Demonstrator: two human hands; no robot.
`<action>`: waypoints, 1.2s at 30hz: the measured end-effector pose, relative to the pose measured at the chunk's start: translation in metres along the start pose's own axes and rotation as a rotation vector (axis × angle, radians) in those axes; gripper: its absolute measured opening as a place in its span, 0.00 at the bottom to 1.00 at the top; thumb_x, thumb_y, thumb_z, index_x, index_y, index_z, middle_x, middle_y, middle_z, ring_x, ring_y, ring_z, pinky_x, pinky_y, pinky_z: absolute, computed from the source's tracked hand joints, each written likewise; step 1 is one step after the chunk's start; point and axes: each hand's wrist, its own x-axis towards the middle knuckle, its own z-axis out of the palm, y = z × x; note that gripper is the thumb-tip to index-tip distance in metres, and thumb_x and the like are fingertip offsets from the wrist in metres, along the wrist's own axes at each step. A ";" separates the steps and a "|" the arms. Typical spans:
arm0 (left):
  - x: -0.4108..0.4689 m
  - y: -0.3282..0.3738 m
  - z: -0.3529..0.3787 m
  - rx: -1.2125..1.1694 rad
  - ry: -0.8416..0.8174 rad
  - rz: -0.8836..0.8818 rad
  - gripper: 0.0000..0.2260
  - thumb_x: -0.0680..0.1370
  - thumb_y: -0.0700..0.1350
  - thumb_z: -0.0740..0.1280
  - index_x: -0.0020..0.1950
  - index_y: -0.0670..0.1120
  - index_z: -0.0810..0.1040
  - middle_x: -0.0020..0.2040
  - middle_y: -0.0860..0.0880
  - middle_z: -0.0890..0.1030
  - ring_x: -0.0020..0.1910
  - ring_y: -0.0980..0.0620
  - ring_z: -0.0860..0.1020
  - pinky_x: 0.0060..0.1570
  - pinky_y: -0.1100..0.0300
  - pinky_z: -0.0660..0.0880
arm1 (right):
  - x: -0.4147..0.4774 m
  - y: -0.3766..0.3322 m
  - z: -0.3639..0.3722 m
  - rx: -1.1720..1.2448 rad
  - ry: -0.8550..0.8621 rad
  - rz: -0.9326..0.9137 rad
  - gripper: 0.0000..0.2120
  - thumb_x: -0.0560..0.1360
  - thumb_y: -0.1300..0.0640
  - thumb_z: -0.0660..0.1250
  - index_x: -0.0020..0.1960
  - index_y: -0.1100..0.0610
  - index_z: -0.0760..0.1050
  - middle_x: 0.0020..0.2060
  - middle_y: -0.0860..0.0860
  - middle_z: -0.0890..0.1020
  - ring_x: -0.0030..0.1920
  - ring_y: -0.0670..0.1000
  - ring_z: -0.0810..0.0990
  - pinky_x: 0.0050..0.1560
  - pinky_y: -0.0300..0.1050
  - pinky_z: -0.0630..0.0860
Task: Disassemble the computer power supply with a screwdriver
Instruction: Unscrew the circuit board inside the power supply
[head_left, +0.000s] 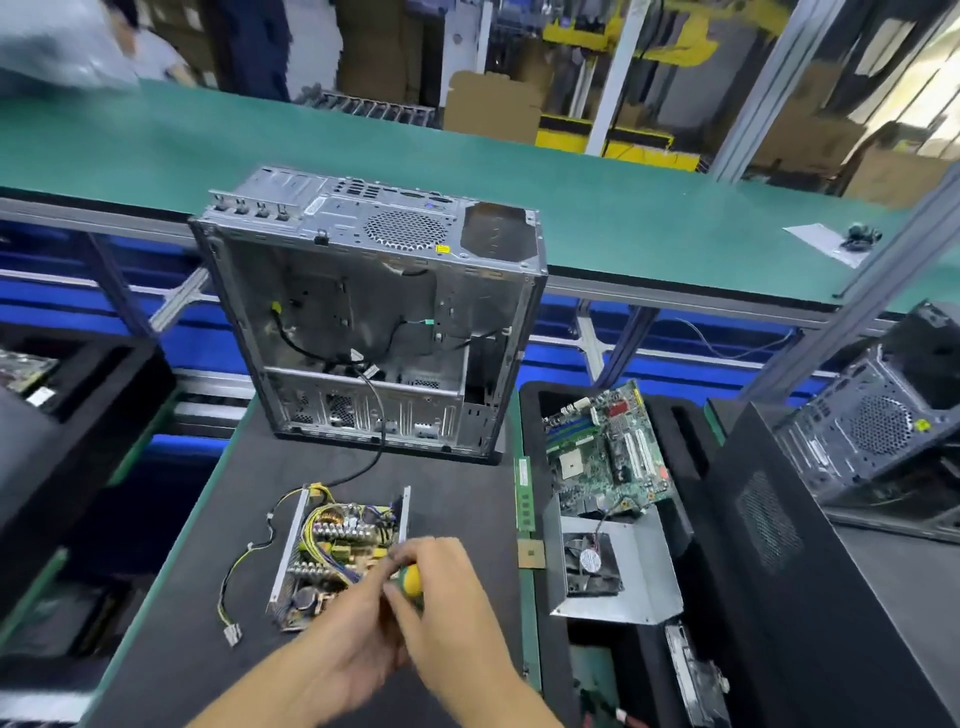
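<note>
The open power supply (332, 556) lies on the black mat with its cover off, showing its circuit board, coils and yellow wires. Its cable bundle with a white plug (232, 635) trails off to the left. My right hand (447, 597) grips the yellow and green handle of a screwdriver (409, 581) over the supply's near right corner. My left hand (348, 639) is just beside it, fingers touching the supply's near edge by the screwdriver shaft. The screwdriver tip is hidden behind my hands.
An emptied computer case (374, 322) stands behind the supply, one black cable running down to it. To the right lie a RAM stick (524, 493), a CPU chip (531, 553), a motherboard (608, 447) and the supply's metal cover with fan (613, 566). Another case (872, 426) stands far right.
</note>
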 end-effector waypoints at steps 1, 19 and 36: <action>-0.001 0.002 0.001 -0.025 0.026 0.026 0.16 0.84 0.53 0.59 0.60 0.43 0.78 0.53 0.42 0.84 0.49 0.44 0.82 0.44 0.53 0.78 | -0.002 0.002 0.002 0.029 -0.015 -0.028 0.11 0.75 0.52 0.64 0.57 0.46 0.70 0.55 0.42 0.70 0.57 0.39 0.70 0.57 0.37 0.70; -0.031 0.027 -0.056 0.425 0.201 0.482 0.08 0.81 0.46 0.68 0.55 0.43 0.82 0.47 0.42 0.85 0.41 0.49 0.80 0.35 0.61 0.75 | 0.032 -0.022 0.042 0.492 -0.209 0.301 0.17 0.73 0.59 0.70 0.54 0.47 0.65 0.49 0.49 0.81 0.43 0.40 0.80 0.38 0.33 0.75; -0.194 -0.050 -0.391 0.160 0.828 0.335 0.10 0.83 0.43 0.62 0.52 0.40 0.81 0.35 0.46 0.77 0.33 0.51 0.75 0.36 0.58 0.75 | -0.020 -0.208 0.370 0.304 -1.015 0.228 0.23 0.70 0.66 0.71 0.58 0.55 0.63 0.43 0.50 0.78 0.37 0.43 0.79 0.33 0.37 0.76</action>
